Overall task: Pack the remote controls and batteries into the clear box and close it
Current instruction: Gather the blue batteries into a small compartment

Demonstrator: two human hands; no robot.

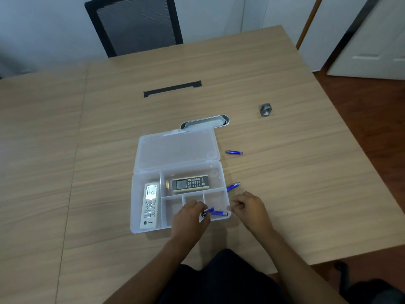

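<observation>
Blue batteries (233, 152): four; remotes (150, 204): two, inside clear box (140, 227).

Pale wood table (285, 194), black mesh chair (135, 25), white walls, reddish-brown floor (359, 102).

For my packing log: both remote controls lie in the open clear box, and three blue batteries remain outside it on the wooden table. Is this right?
Not quite. The head view shows two blue batteries outside the clear plastic box on the wooden table: one beyond the lid's corner, one by the right wall. The rest is right.
</observation>
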